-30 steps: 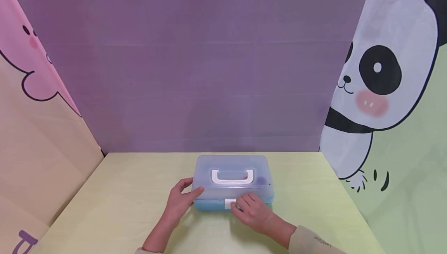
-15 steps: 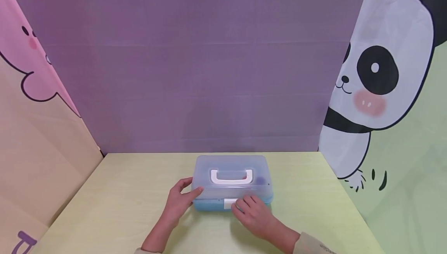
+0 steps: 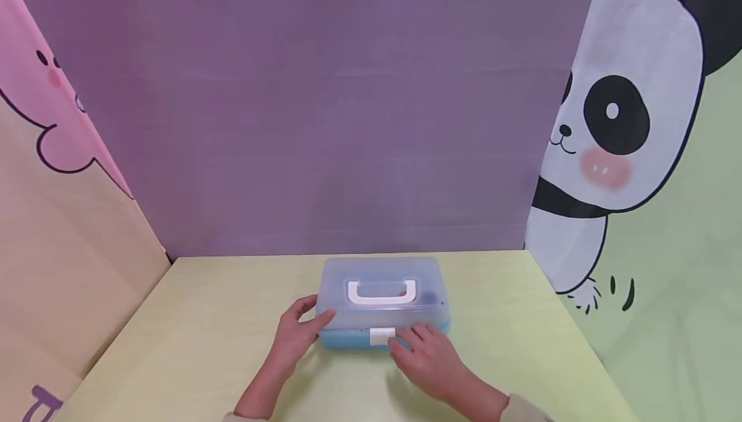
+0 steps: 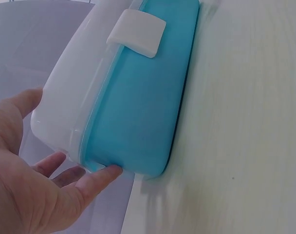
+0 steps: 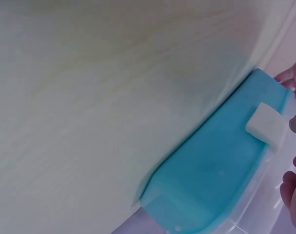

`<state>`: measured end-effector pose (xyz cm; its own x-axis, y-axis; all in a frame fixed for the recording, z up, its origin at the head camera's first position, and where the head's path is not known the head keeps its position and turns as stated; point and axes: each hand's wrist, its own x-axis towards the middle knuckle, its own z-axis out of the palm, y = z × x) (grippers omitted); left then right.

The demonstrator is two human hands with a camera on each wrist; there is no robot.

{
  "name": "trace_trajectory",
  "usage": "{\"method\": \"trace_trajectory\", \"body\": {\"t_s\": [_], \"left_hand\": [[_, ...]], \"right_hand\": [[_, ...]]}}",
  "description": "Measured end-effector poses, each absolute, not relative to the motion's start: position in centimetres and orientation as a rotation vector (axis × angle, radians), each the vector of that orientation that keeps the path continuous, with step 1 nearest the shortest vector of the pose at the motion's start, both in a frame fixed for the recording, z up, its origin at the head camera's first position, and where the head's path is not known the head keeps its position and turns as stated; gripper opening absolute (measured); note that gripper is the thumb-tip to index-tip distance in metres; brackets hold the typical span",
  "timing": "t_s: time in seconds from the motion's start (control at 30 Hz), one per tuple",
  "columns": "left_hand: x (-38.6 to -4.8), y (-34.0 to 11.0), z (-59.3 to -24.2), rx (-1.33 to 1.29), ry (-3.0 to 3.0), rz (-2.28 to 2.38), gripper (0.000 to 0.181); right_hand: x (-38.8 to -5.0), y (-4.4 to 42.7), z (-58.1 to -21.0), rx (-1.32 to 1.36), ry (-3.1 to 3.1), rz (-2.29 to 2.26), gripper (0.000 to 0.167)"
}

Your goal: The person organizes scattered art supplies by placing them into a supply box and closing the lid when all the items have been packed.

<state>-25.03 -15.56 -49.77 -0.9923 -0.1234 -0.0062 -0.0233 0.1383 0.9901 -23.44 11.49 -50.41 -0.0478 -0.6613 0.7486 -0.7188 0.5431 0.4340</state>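
Observation:
A plastic storage box (image 3: 348,338) with a light-blue base and a translucent lid (image 3: 379,267) stands closed on the table in the head view. On the lid lies a white carry handle (image 3: 381,300); a white latch (image 3: 382,336) lies flat against the front. My left hand (image 3: 295,338) rests at the left end, thumb on the lid and fairly straight fingers against the end wall. In the left wrist view a fingertip touches the blue base (image 4: 133,107). Just right of the latch is my right hand (image 3: 431,361), fingers loosely bent, with a gap to the latch (image 5: 266,125) in the right wrist view.
The pale yellow table (image 3: 220,319) reaches back to a purple cloth wall (image 3: 348,119). At the right is a green wall with a panda print (image 3: 614,113). Vague dark shapes show inside the box through its lid.
My right hand has shifted slightly right, uncovering more of the latch. My left hand stays at the box's left end. The head view has turned a little.

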Motion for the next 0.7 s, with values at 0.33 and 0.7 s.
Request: {"method": "trace_trajectory", "body": {"t_s": [0.33, 0.7], "left_hand": [[-24.8, -15.8, -49.9, 0.123, -2.330, -1.963, 0.064], [-23.0, -16.4, -50.1, -0.020, -2.555, -1.305, 0.066]], "right_hand": [[-21.8, 12.0, -49.3, 1.107, -1.934, 0.222, 0.027], [-20.3, 11.8, -47.0, 0.982, -1.925, 0.408, 0.021]]}}
